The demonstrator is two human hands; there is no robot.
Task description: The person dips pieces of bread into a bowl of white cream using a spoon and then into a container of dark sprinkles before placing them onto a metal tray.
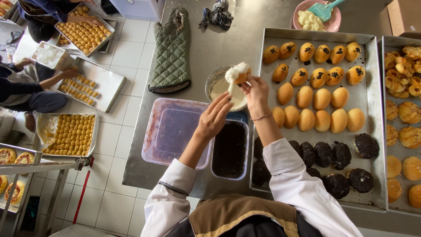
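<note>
Right hand (256,90) pinches a small golden bun (242,75) over the bowl of white cream (221,85), at twelve o'clock from the dark crumb tub (229,149). Left hand (215,116), fingers closed on a thin white tool, spreads cream across the bun. The bun tray (370,127) sits at three o'clock on the surface (228,39).

One brown cardboard box (405,15) stands at the far right corner of the steel table (228,39), partly cut by the picture edge. No labels, signs or screens are visible.
</note>
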